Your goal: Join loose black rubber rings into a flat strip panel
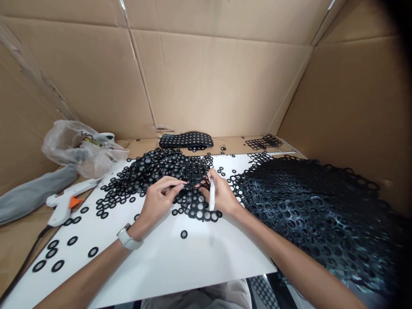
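Observation:
My left hand is closed in a pinch, with thumb and forefinger together at the edge of a piece of joined black rings. What lies between those fingertips is too small to make out. My right hand is wrapped round a slim white tool, whose working end is hidden; its fingertips meet the black rings. Just behind both hands rises a heap of loose black rings. One single ring lies on the white board in front of me.
A large mound of black ring netting covers the right side. At left are a glue gun with an orange trigger, a grey cloth roll and a clear plastic bag. A folded ring strip sits at the back. Cardboard walls surround the board.

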`<state>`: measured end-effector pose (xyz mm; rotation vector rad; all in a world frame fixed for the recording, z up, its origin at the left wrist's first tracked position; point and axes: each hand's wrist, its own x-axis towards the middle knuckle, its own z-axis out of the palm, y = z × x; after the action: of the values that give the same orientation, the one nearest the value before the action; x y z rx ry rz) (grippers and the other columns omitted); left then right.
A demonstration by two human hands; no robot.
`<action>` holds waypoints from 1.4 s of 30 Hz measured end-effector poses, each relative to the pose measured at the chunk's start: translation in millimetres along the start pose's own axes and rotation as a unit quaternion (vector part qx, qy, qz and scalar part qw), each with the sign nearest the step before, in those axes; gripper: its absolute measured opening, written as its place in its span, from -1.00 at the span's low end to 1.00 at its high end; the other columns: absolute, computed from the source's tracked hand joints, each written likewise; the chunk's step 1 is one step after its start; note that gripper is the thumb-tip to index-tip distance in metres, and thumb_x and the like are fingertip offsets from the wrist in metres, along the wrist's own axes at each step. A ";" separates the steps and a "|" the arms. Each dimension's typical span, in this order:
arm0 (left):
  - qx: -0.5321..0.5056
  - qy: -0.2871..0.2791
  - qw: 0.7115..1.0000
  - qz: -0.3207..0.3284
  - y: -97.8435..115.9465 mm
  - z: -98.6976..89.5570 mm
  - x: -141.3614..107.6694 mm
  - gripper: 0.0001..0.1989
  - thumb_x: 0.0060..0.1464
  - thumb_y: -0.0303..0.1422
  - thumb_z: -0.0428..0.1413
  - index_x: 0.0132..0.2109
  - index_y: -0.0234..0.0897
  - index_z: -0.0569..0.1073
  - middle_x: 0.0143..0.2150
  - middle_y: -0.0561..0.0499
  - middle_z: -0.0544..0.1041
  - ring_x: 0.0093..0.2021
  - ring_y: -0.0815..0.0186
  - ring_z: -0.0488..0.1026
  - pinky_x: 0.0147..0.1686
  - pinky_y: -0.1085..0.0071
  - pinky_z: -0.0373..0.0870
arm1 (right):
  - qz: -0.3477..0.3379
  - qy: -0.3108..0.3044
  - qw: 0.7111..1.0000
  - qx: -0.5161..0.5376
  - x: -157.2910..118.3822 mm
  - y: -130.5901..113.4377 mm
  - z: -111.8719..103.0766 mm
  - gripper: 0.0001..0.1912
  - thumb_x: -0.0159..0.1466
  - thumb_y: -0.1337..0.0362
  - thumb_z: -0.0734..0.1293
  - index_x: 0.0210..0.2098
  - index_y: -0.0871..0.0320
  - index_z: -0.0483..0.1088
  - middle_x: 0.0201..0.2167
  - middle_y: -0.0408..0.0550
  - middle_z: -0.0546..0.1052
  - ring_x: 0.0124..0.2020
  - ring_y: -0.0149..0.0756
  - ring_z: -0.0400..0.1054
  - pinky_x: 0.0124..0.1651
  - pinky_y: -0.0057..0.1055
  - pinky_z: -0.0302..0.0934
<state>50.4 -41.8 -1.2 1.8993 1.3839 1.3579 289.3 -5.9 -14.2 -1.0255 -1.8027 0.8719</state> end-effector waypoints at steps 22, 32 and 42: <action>0.122 -0.055 0.987 0.093 1.5 -3.4 -13.6 -0.74 0.47 -0.20 0.27 0.21 -0.08 0.67 0.07 0.00 0.79 -0.46 0.38 0.44 -0.32 0.37 0.46 | 0.120 0.041 0.965 0.232 7.0 -4.6 -3.7 -0.30 0.07 -0.03 0.74 -0.16 -0.06 0.21 -0.24 -0.20 0.61 -0.07 0.01 0.70 0.00 -0.10 0.55; 0.008 -0.060 0.998 0.008 7.5 4.2 -11.7 -0.63 0.41 -0.12 0.34 0.24 -0.14 0.70 -0.03 -0.07 0.81 -0.57 0.41 0.43 -0.53 0.42 0.42 | 0.123 -0.001 0.955 0.268 1.7 -13.2 -2.9 -0.37 0.07 0.05 0.75 -0.19 -0.06 0.27 -0.27 -0.21 0.61 -0.10 -0.02 0.67 0.03 -0.07 0.56; -0.013 -0.033 0.999 -0.005 1.3 4.6 -13.3 -0.73 0.39 -0.17 0.37 0.14 -0.12 0.73 -0.05 -0.01 0.78 -0.54 0.44 0.51 -0.49 0.43 0.44 | 0.143 -0.044 0.944 0.293 2.4 -8.4 -0.7 -0.22 -0.05 0.02 0.82 -0.18 -0.05 0.23 -0.21 -0.17 0.59 -0.01 -0.02 0.67 0.07 -0.05 0.64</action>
<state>54.8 -53.2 -8.2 1.8999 1.3362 1.2904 286.7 -7.2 -5.9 -0.8663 -1.3395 1.5403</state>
